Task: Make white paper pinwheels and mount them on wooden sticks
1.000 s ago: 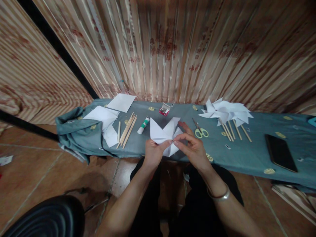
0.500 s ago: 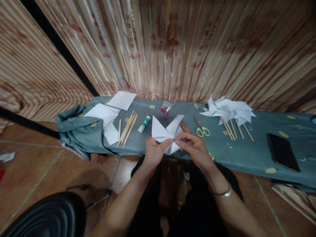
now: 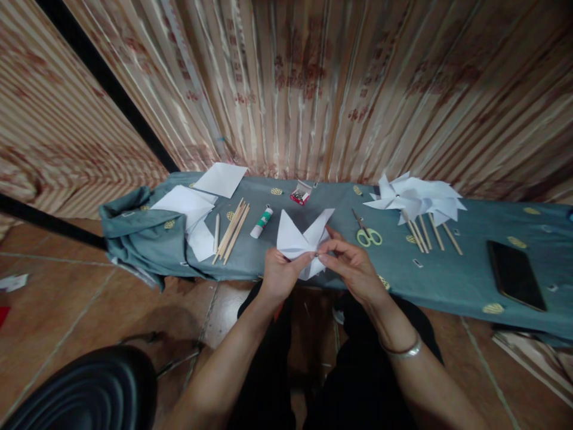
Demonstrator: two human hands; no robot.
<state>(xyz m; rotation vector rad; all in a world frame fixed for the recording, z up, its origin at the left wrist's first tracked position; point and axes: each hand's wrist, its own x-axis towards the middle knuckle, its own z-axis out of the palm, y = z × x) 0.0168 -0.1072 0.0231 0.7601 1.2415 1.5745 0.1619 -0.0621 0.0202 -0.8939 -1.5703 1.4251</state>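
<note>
A white paper pinwheel (image 3: 308, 234) is held in front of me at the table's near edge, its folded points spread upward. My left hand (image 3: 281, 273) is closed on its left side, the thumb pressed near the centre. From the right, my right hand (image 3: 351, 263) pinches at the centre, where a small shiny pin head (image 3: 316, 255) shows between the fingertips. The fingers behind the paper are hidden. Just beyond the pinwheel lies an open red box of pins (image 3: 300, 193). Green-handled scissors (image 3: 367, 234) rest right of my right hand, and a glue stick (image 3: 261, 223) lies to the left.
Wooden sticks (image 3: 231, 233), a white pencil-like stick (image 3: 216, 233) and white paper sheets (image 3: 183, 206) lie left on the cloth-covered table (image 3: 447, 286). Several pinwheels on sticks (image 3: 418, 197) lie at the right, near a black phone (image 3: 516, 275). A black stool (image 3: 89, 388) stands lower left.
Both hands keep nearly the same grip on the pinwheel, whose left point has tilted slightly inward. The view has shifted very little.
</note>
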